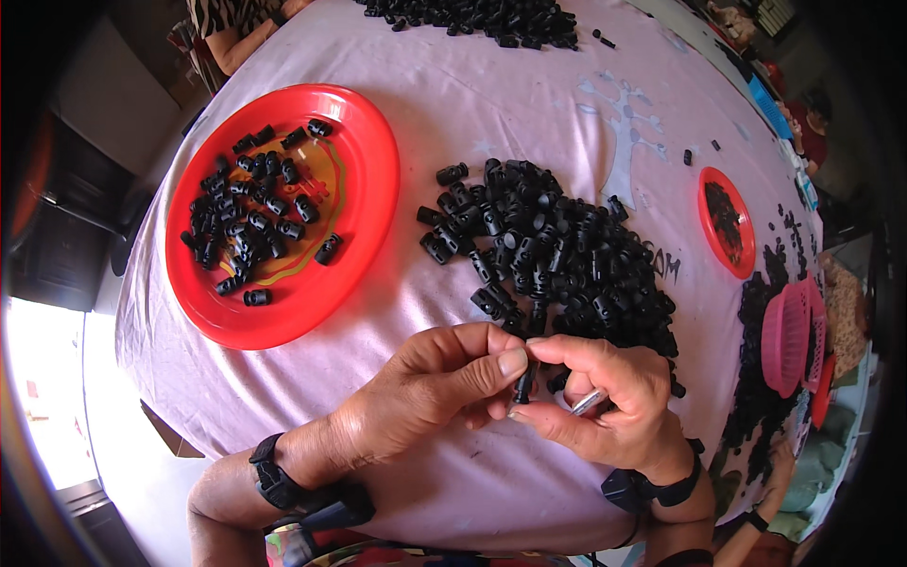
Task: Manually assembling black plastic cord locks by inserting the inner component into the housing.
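My left hand is closed, its thumb and index finger pinching a small black cord lock part upright. My right hand meets it from the other side, index fingertip at its top and thumb near its lower end. A slim silver metal piece is tucked between the right hand's curled fingers; its far end is hidden. Just beyond both hands spreads a heap of black cord locks. To the left, a red plate with a yellow and orange middle holds several more of these cord locks.
A pale pink cloth covers the table. Another black pile lies at the far edge, near a person's arm. On the right are a small red dish, pink baskets and another person's hand.
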`<state>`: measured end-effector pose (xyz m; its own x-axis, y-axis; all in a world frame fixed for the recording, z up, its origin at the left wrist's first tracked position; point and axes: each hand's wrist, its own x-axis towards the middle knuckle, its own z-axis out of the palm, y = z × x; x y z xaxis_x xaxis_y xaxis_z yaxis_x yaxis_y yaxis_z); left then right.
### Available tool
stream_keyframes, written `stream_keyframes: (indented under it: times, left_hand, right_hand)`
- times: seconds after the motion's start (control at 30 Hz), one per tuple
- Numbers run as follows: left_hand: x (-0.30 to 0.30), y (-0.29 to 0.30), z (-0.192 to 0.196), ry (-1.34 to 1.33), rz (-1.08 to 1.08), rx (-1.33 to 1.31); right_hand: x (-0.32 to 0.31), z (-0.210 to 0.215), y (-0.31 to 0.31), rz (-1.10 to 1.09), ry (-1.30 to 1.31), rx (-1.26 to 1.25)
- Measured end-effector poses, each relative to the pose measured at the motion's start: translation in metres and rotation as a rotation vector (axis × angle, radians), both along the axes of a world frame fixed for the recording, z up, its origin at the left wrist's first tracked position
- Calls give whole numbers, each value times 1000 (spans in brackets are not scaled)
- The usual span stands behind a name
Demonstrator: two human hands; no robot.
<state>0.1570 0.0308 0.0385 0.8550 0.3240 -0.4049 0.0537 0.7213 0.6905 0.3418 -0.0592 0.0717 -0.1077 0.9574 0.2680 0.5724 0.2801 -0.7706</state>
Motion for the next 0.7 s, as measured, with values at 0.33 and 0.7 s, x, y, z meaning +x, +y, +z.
stream_keyframes:
  times: [0.33, 0.7]
  left_hand:
    - [-1, 0, -1, -124, 18, -109]
    - [-2, 3, -2, -138, -29, -90]
  right_hand:
    - [1, -10, 1, -25, 9, 77]
    - [1, -11, 1, -35, 44, 59]
